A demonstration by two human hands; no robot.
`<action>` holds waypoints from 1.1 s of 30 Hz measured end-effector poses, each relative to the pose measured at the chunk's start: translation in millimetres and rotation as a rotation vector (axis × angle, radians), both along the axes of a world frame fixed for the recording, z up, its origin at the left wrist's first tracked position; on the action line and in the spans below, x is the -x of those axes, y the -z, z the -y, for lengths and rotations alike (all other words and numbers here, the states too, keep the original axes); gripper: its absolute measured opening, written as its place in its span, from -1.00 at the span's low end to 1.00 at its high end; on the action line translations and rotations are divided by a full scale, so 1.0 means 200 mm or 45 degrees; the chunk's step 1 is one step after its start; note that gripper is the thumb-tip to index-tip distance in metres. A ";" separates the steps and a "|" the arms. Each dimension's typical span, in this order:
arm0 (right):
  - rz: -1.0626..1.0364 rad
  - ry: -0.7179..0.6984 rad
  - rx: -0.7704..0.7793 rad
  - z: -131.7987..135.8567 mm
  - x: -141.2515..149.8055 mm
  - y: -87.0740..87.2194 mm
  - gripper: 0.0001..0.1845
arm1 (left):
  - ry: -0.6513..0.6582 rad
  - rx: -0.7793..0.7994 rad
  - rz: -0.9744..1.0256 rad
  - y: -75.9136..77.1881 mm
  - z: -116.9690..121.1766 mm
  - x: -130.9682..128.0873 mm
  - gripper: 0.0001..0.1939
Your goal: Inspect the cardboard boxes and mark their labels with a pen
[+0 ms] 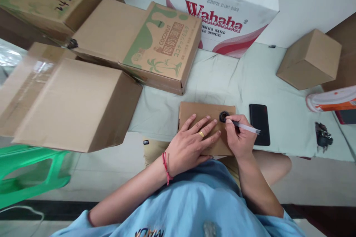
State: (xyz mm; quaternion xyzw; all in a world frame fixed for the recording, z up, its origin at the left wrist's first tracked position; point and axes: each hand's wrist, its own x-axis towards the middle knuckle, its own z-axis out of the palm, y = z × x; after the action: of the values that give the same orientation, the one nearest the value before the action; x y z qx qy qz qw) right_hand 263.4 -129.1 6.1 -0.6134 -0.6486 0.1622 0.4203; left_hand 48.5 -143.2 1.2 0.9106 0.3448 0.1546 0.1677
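A small flat brown cardboard box (pixel 190 109) lies on the pale green cloth close to my body. My left hand (pixel 191 142) rests flat on its top, fingers spread, with a gold ring on one finger and a red cord at the wrist. My right hand (pixel 240 139) pinches a pen (pixel 246 127) with a translucent barrel. The pen's tip end meets a small round black object (pixel 223 116) on the box's upper right part; what exactly that object is I cannot tell. Just right of this hand lies a black phone-like slab (pixel 260 124).
Large cardboard boxes (pixel 69 100) crowd the left, with a coconut carton (pixel 164 48) behind. A white Wahaba carton (pixel 222 18) stands at the back. Over on the right are a small cube box (pixel 311 59), an orange-and-white container (pixel 333 99) and keys (pixel 323 136). A green stool (pixel 52 170) stands lower left.
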 end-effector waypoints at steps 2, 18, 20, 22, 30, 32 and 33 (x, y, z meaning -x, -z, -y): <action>0.011 0.005 -0.033 0.00 0.00 0.00 -0.84 | 0.000 0.010 -0.008 0.00 0.00 0.00 -0.22; 0.506 -0.067 0.076 0.15 -0.38 0.16 -0.55 | -0.052 0.067 -0.075 -0.02 -0.01 -0.01 -0.19; 0.591 -0.110 0.198 0.17 -0.40 0.20 -0.44 | -0.056 0.063 -0.073 -0.02 -0.02 -0.02 -0.22; 0.593 -0.095 0.219 0.17 -0.40 0.24 -0.39 | -0.063 0.053 -0.065 -0.02 -0.02 -0.02 -0.24; 0.689 0.654 0.327 0.18 -0.57 0.25 -0.07 | -0.073 0.042 -0.097 -0.03 -0.02 -0.02 -0.28; 0.700 0.675 0.488 0.19 -0.61 0.26 -0.03 | -0.078 0.040 -0.099 -0.03 -0.02 -0.03 -0.29; 0.706 0.661 0.542 0.19 -0.63 0.26 -0.04 | -0.084 0.040 -0.094 -0.03 -0.02 -0.03 -0.29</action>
State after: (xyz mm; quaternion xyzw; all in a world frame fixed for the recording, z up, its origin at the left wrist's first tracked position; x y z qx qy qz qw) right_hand 388.5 -167.3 -45.9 -0.8495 -0.5133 0.0103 0.1212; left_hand 55.0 -138.4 8.1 0.9011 0.3829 0.1207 0.1640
